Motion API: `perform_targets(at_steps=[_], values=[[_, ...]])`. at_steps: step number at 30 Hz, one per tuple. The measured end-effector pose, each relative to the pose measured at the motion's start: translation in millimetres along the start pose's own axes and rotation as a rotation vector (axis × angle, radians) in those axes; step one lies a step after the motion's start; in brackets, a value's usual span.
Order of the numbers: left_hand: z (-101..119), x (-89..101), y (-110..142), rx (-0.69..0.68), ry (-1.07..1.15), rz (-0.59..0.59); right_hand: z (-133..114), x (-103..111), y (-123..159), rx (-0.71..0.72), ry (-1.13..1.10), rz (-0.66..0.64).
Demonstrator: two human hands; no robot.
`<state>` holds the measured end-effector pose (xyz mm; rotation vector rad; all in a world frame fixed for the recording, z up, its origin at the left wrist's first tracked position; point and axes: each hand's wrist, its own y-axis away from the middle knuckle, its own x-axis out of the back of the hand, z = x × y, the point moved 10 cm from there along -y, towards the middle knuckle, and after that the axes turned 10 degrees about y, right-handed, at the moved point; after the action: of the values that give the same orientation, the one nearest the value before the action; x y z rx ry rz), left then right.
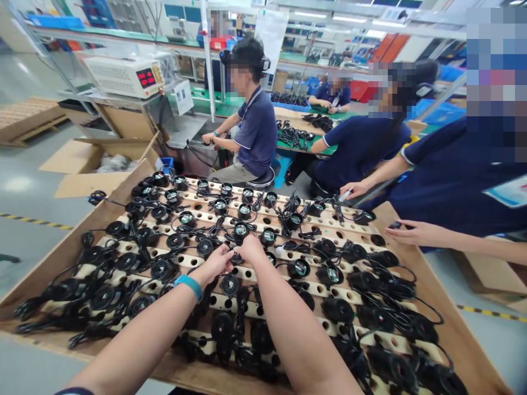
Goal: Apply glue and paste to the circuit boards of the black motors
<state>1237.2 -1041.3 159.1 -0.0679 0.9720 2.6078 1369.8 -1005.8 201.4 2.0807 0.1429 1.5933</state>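
Left hand (218, 261) and right hand (252, 249) nearly meet mid-tray (428, 280), fingers curled in close at a black unit (236, 259); can't tell if they're actually gripping it. Second unit (241, 231) sits at 12 o'clock.

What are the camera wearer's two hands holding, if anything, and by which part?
It can't be told: the left hand and right hand come together at a dark part, but they hide whether it is gripped, or where.
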Motion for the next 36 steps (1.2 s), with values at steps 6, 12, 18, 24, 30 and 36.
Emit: perform_targets(at_steps=[6, 12, 18, 24, 30, 36], values=[[2.4, 0.9, -2.3, -0.005, -0.026, 0.025, -2.3, -3.0, -9.1, 0.056, 0.057, -0.007], [1.3, 1.3, -10.9, 0.007, -0.026, 0.032, -4.2, -7.0, -21.3, 0.123, 0.134, -0.011], [2.3, 2.1, -15.2, 0.013, -0.022, 0.051, -10.6, -6.5, -26.9, 0.196, 0.229, -0.045], [0.7, 2.4, -16.0, 0.008, -0.01, 0.06, -11.8, -6.4, -26.5, 0.2, 0.244, -0.069], [-5.4, 0.6, -17.5, 0.022, -0.021, 0.033, -3.4, -9.7, -24.3, 0.132, 0.203, -0.05], [-5.8, 1.3, -14.9, 0.037, -0.045, 0.023, -0.2, -12.9, -23.2, 0.092, 0.152, -0.02]])
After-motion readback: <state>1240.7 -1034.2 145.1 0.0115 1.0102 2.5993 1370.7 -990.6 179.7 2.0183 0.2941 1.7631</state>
